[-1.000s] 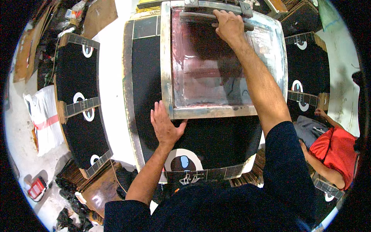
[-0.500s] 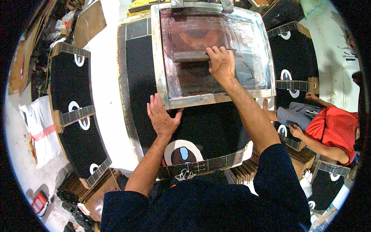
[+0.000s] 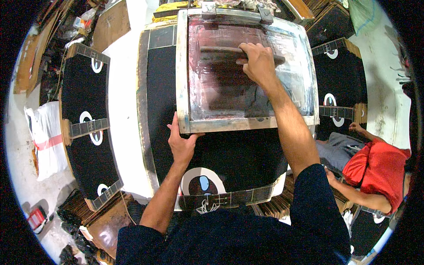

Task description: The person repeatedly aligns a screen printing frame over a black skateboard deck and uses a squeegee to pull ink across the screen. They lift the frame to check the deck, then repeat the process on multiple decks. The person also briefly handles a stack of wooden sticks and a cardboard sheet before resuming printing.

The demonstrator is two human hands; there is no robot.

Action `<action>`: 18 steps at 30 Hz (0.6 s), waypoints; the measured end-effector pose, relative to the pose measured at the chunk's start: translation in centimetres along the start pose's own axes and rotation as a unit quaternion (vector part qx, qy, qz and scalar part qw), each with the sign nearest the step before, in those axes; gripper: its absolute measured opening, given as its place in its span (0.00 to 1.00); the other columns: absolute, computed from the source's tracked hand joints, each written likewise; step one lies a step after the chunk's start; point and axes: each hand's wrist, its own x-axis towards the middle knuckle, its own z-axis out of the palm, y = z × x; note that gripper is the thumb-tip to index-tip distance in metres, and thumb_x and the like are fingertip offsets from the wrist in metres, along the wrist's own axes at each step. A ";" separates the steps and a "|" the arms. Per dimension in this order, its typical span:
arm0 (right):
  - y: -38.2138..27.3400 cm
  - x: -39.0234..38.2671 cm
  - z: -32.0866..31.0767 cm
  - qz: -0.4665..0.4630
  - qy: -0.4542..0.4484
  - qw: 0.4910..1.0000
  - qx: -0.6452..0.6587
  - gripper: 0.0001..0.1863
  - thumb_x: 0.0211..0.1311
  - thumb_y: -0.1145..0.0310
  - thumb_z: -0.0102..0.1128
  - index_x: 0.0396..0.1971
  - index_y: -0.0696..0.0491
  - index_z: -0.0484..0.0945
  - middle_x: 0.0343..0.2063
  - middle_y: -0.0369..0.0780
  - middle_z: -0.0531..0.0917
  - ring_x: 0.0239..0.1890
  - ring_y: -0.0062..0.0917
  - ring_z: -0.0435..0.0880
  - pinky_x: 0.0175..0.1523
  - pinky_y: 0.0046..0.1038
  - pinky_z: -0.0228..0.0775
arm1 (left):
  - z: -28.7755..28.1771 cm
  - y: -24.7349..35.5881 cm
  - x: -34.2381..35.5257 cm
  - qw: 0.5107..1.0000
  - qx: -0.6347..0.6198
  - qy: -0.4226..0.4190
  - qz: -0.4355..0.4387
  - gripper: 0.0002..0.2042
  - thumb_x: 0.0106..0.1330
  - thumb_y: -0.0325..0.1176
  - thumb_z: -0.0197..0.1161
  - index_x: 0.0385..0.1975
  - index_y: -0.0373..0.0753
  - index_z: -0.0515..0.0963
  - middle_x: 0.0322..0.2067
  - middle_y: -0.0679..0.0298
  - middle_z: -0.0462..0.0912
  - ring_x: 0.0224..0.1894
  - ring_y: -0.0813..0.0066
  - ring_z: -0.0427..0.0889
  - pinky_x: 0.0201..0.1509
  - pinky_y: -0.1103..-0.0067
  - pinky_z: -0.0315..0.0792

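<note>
A screen printing frame (image 3: 182, 75) with worn pale edges lies over a black printed panel (image 3: 238, 154) in front of me. Its mesh (image 3: 225, 99) is stained dark red at left and whitish at right. My right hand (image 3: 259, 64) is closed round a dark squeegee (image 3: 221, 54), which lies across the far part of the mesh. At the frame's near left corner my left hand (image 3: 182, 145) grips the edge, thumb along the near side and some fingertips hidden. A white ring with a blue-and-black eye (image 3: 187, 182) shows on the panel nearer me.
Metal hinge clamps (image 3: 265, 14) hold the frame's far side. Black panels with eye prints stand at left (image 3: 86, 154) and right (image 3: 340, 75). A person in red (image 3: 382, 170) sits at the right. Stacked boards (image 3: 280, 201) lie below the near edge; a white sack (image 3: 46, 137) is at far left.
The squeegee and my right hand have moved farther away across the mesh. The frame's near edge looks larger and slightly raised, with my left hand now gripping its corner. The person's arm at right has shifted.
</note>
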 end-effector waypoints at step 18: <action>3.1 8.0 3.9 0.013 0.058 0.997 -0.052 0.25 0.51 0.56 0.78 0.50 0.46 0.83 0.44 0.40 0.88 0.48 0.39 0.86 0.52 0.46 0.76 | -0.2 0.4 0.2 1.000 0.019 0.000 -0.010 0.50 0.46 0.27 0.84 0.72 0.30 0.63 0.61 0.46 0.80 0.61 0.60 0.82 0.65 0.69 0.75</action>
